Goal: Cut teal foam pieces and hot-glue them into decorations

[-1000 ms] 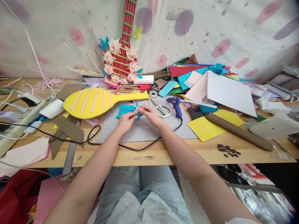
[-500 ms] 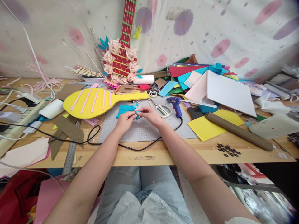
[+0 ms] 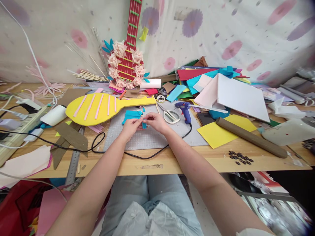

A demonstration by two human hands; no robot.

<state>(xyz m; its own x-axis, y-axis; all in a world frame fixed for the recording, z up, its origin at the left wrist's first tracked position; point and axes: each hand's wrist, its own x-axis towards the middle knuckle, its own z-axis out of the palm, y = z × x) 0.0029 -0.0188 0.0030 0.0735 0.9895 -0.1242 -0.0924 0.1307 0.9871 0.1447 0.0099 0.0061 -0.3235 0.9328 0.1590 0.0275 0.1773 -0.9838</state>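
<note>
One small teal foam piece (image 3: 144, 124) is pinched between the fingertips of both hands, just above the grey cutting mat (image 3: 157, 136) near the mat's far edge. The grip of the left hand (image 3: 131, 126) is closed on the piece from the left, and the grip of the right hand (image 3: 155, 120) is closed on it from the right, the two hands almost touching. A larger teal foam scrap (image 3: 131, 115) is seen lying on the mat just beyond the left hand. Scissors (image 3: 169, 115) and a blue glue gun (image 3: 184, 109) are laid at the mat's far right corner, the gun's black cord (image 3: 137, 154) trailing across the mat's near edge. A yellow paddle-shaped cutout with pink strips (image 3: 98, 107) is placed left of the mat, its handle reaching over the mat's far edge. A yellow sheet (image 3: 216, 134) and a brown cardboard tube (image 3: 251, 137) are set right of the mat on the desk (image 3: 172, 164). A red model guitar with paper flowers (image 3: 128, 62) is propped against the wall beyond the mat.
</note>
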